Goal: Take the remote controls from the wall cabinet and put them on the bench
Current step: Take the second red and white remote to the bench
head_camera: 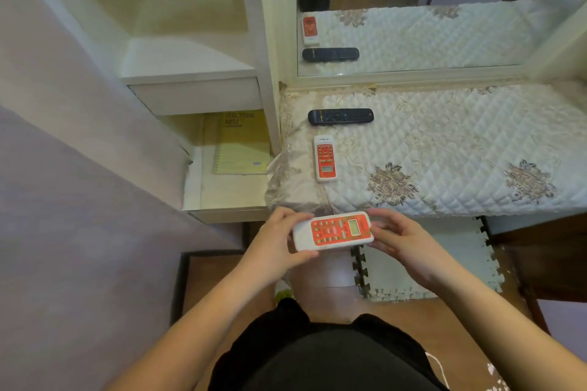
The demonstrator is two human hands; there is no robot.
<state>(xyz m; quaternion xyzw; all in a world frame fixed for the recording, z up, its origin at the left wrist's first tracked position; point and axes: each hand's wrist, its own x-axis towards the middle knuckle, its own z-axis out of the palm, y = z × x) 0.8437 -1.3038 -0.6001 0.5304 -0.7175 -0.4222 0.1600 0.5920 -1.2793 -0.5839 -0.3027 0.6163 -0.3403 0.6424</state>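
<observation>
Two hands, left hand (275, 240) and right hand (405, 243), grip a red-and-white remote (333, 231) by its ends, held level just near of the quilted desk (460, 149). On the desk's left end lie another red remote (325, 158) and, farther, a black remote (340, 116). Left, the cabinet (197, 86) holds a yellow notebook (243, 143).

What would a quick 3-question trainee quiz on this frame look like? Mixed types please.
1. How many remotes already lie on the bench?
2. True or false: the held remote is gripped by the left hand alone.
3. In the lower cabinet compartment lies: A) a notebook B) a remote C) a cup

Key: 1. Two, the black remote and the red-and-white remote. 2. False, the right hand holds it too. 3. A, the yellow notebook.
</observation>
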